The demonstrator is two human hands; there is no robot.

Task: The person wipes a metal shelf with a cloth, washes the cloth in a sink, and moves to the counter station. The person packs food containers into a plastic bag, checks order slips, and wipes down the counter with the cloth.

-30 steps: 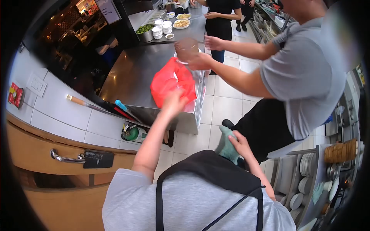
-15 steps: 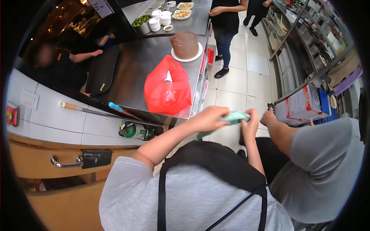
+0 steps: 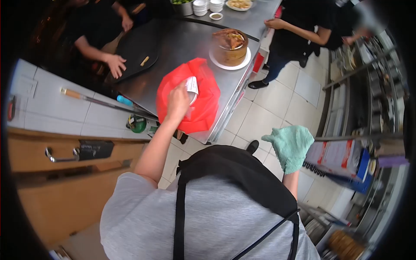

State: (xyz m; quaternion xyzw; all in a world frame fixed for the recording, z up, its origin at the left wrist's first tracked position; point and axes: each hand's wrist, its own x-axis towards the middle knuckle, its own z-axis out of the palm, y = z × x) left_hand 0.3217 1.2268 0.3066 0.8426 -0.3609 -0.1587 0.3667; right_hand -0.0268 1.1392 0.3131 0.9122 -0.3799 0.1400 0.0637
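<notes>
A red plastic bag [image 3: 203,115] rests on the near end of the steel counter. My left hand [image 3: 177,103] reaches down to its top, with the fingers curled into the gathered plastic beside a white printed slip [image 3: 192,85]. Part of a round pale item shows under the slip. Out to the right, over the floor, a light green cloth [image 3: 289,145] drapes over my right hand and hides its fingers; only my right wrist [image 3: 291,178] shows beneath. Behind the bag, a round brown container of food [image 3: 230,54] sits on a white plate [image 3: 219,64].
Across the counter [image 3: 182,41], a person's hand [image 3: 115,65] is by a black tray [image 3: 134,56]. Another person [image 3: 299,34] stands at the counter's right. Stacked white dishes [image 3: 200,8] are at the back. Metal shelving [image 3: 346,99] lines the right side, with a wooden door [image 3: 78,195] at left.
My hands have parted: the left has left the cloth and moved to the bag, while the right has swung right with the cloth. The grey-sleeved person beside me is out of view.
</notes>
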